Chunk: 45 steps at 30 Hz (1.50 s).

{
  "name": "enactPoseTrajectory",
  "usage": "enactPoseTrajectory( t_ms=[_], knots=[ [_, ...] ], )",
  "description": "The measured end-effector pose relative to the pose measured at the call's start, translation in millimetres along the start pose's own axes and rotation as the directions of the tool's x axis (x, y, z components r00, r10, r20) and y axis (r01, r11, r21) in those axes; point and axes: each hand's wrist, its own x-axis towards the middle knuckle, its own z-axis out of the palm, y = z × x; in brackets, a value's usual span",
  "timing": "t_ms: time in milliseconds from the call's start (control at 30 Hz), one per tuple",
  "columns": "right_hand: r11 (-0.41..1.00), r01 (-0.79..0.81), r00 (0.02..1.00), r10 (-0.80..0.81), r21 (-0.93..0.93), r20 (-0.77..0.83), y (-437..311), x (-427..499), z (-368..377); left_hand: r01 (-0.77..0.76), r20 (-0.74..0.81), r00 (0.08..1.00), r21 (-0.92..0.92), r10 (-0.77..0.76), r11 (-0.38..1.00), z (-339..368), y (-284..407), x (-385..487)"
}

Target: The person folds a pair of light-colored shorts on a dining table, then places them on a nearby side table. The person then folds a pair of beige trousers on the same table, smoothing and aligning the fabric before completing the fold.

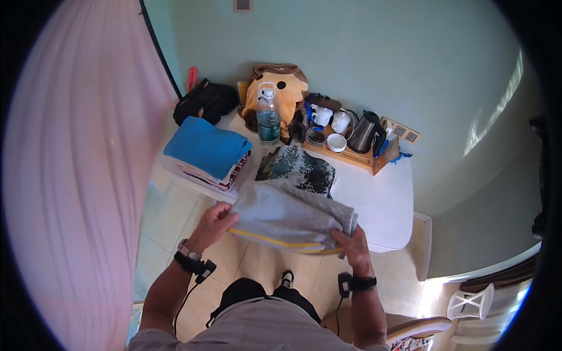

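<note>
A grey cloth garment with yellow trim point(281, 215) hangs partly over the front edge of the white table point(375, 206). My left hand point(218, 223) pinches its left edge between thumb and fingers. At the opposite end, my right hand point(352, 246) grips the folded layers. Beneath the garment's far side lies a camouflage-patterned cloth point(303, 169), partly covered. To the left stands a stack of folded cloth, topped by a blue piece point(206, 145).
Behind the cloths are a large water bottle point(268, 118), a plush face-shaped bag point(290, 94) and a black bag point(206, 103). A wooden tray point(342, 154) bears white cups point(322, 116) and an electric kettle point(365, 131). A pink curtain point(88, 175) hangs at left; a chair point(412, 327) stands behind right.
</note>
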Motion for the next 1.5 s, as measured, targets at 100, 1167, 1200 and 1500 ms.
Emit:
enactPoseTrajectory(
  t_ms=[100,1167,1200,1500],
  knots=[
    [0.997,-0.003,1.000,0.002,-0.076,-0.023,-12.7,48.8,0.0,0.004,-0.039,0.999,-0.060,-0.007,0.998,-0.6,12.3,45.0],
    [0.943,-0.287,0.918,0.321,0.169,-0.233,62.5,142.2,12.3,0.355,0.197,0.932,-0.326,-0.305,0.876,5.9,-107.2,192.8],
    [0.942,-0.276,0.922,0.315,0.190,-0.225,63.1,142.1,12.0,0.344,0.189,0.936,-0.332,-0.296,0.878,5.3,-108.0,192.0],
    [0.934,-0.345,0.873,0.354,0.087,-0.335,78.4,134.5,20.4,0.325,0.080,0.944,-0.074,-0.319,0.943,7.1,-100.2,184.3]
  ],
)
